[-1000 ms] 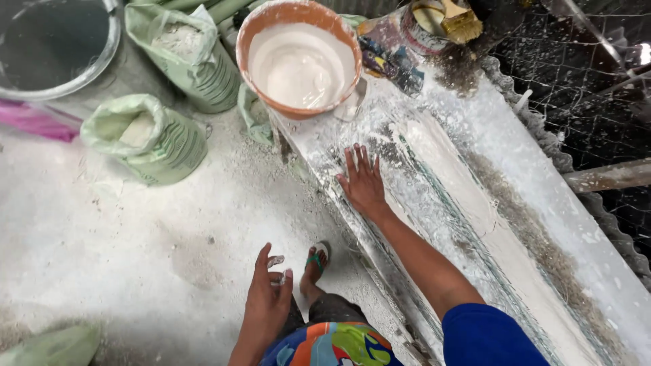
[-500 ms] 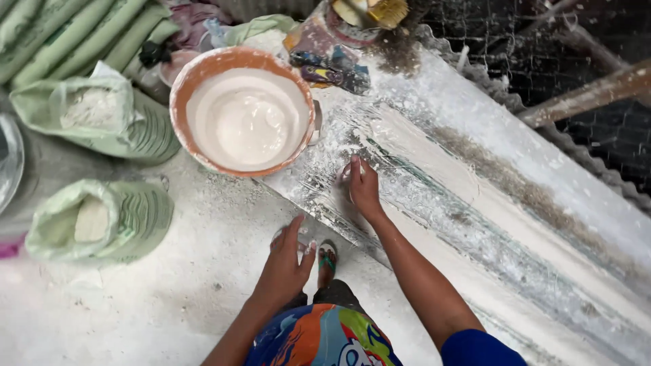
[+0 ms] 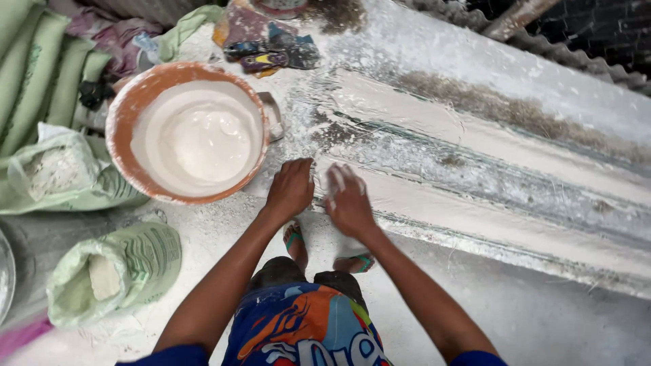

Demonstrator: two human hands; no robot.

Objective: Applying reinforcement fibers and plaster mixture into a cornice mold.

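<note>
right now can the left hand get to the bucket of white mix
Probably yes. The left hand rests at the near end of the long white mould, just beside the orange bucket, and nothing lies between them.

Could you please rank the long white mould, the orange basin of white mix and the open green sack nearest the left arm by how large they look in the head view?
1. Long white mould, clearly largest.
2. Orange basin.
3. Open green sack, though nearer the camera, so this is unsure.
</note>
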